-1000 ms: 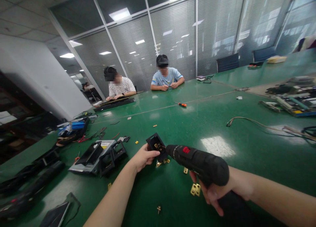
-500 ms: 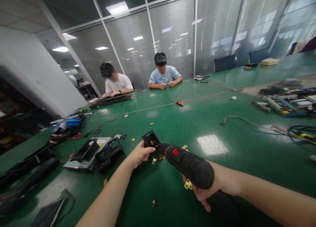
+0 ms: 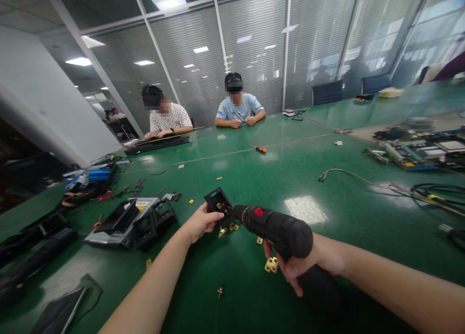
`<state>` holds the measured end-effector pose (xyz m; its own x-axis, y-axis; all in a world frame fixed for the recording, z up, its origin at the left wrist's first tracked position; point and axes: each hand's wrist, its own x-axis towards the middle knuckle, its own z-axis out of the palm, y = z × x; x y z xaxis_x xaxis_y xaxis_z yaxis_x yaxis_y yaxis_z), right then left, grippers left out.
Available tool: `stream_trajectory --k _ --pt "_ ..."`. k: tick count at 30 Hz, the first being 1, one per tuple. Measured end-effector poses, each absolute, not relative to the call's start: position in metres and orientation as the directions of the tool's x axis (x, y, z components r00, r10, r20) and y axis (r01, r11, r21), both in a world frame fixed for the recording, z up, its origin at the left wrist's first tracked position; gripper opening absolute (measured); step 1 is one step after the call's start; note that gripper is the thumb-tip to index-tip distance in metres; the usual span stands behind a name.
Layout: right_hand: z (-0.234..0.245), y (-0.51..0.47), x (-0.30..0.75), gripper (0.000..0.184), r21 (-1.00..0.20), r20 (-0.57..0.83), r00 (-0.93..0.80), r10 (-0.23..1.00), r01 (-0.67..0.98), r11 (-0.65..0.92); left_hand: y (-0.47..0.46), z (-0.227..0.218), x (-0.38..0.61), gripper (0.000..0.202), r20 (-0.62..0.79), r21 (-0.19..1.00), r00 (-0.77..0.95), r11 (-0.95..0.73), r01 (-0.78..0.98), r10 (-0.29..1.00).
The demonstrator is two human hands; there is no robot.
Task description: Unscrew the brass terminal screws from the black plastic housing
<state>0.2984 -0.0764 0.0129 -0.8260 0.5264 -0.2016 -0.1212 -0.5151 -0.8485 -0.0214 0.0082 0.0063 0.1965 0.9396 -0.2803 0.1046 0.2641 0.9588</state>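
Note:
My left hand (image 3: 199, 222) grips a small black open box-like housing (image 3: 214, 197) by its near side, thumb over the rim. Brass-coloured pieces (image 3: 222, 208) show inside it. In my right hand (image 3: 290, 271) is a black cordless drill (image 3: 278, 227) with a red switch, its handle mostly hidden by the fingers. The drill's nose points left at the housing's right edge; whether the bit touches a screw is too small to tell. Loose brass tabs (image 3: 271, 264) lie under the drill, and a few more sit below the housing. Small screws (image 3: 220, 292) rest on the green table near me.
On the left are black frames (image 3: 154, 222) on a grey device, a dark flat panel (image 3: 60, 310) and blue-wrapped parts (image 3: 98, 174). An orange screwdriver (image 3: 260, 150) lies farther off. Cables (image 3: 436, 191) and circuit boards (image 3: 417, 152) occupy the right. Two people (image 3: 240, 108) sit opposite.
The whole view has shifted slightly, so things appear a little further left and up. The drill and housing keep nearly the same position against each other.

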Motion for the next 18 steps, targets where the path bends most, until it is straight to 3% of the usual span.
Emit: stream_trajectory --k 18 --pt "0.0146 -0.0716 0.3028 0.052 -0.846 -0.161 -0.827 0.538 -0.165 -0.507 0.0096 0.0063 -0.0223 0.057 -0.298 0.954 0.185 0.285 0.095 0.936"
